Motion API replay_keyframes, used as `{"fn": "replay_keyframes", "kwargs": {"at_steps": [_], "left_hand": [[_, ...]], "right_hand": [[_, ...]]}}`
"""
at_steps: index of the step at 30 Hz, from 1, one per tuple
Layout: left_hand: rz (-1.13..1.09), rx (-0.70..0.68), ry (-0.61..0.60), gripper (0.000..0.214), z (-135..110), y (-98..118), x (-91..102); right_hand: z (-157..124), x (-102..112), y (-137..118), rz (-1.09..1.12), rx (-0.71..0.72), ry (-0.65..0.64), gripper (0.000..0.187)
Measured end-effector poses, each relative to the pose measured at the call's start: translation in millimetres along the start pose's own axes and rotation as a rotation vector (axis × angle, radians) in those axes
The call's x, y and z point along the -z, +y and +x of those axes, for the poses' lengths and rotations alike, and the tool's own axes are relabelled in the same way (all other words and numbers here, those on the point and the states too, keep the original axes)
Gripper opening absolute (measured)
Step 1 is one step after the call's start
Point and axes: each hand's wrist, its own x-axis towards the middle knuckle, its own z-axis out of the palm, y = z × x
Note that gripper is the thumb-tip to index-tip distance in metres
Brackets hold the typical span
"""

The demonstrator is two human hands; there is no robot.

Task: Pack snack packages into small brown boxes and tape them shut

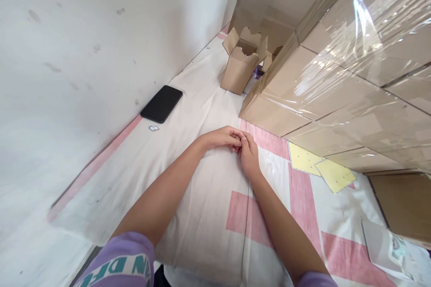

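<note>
Over the middle of the cloth-covered surface, my left hand (226,137) and my right hand (248,150) meet at the fingertips. The fingers of both are curled and pressed together, closed against each other. Whatever may be between them is hidden. A black smartphone (161,104) lies flat to the left, apart from my hands, beside the white wall. Just below it sits a small white and blue piece (154,128). Beyond my hands stands a small brown cardboard box (239,69), its jagged top flaps open.
Cartons wrapped in clear film (323,85) form a stack on the right. Two yellow pieces (305,158) lie at its foot. A white wall (84,45) runs along the left. The pink and white cloth (215,215) has creases. An open carton (404,202) is at the lower right.
</note>
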Motion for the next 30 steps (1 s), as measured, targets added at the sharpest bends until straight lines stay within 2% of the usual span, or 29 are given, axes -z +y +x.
{"fn": "replay_keyframes", "kwargs": {"at_steps": [6,8,10,12,14,16,17,19,22,24,27,30], "left_hand": [[-0.005,-0.023,0.016,0.017,-1,-1,-2.6],[-0.013,-0.064,0.063,0.02,-1,0,-3.0],[-0.032,-0.142,0.161,0.022,0,1,-0.8],[-0.046,-0.253,0.384,0.023,-1,3,5.4],[-0.042,-0.34,0.675,0.027,-3,6,15.1],[-0.032,-0.38,0.909,0.031,-8,10,26.3],[-0.028,-0.384,0.973,0.032,-10,11,31.5],[-0.021,-0.377,1.028,0.032,-15,14,39.6],[0.017,-0.361,1.081,0.032,-17,16,43.6],[0.063,-0.353,1.096,0.032,-16,14,41.8],[0.141,-0.354,1.121,0.034,-15,10,39.1],[0.227,-0.384,1.207,0.033,-12,16,50.1]], "right_hand": [[-4,1,0,-0.037,0.014,0.012,0.035],[-1,0,0,-0.097,0.066,0.062,0.037],[12,-4,-2,-0.139,0.136,0.092,0.043],[41,-12,-7,-0.098,0.19,0.067,0.051],[86,-25,-16,-0.016,0.189,0.049,0.061],[140,-40,-28,-0.013,0.095,0.119,0.072],[168,-47,-34,-0.057,0.011,0.201,0.076],[218,-58,-46,-0.107,-0.149,0.35,0.078],[263,-63,-54,-0.084,-0.233,0.441,0.077],[274,-62,-49,-0.063,-0.231,0.452,0.079],[274,-61,-38,-0.051,-0.183,0.442,0.08],[273,-63,-33,-0.06,-0.108,0.443,0.078]]}}
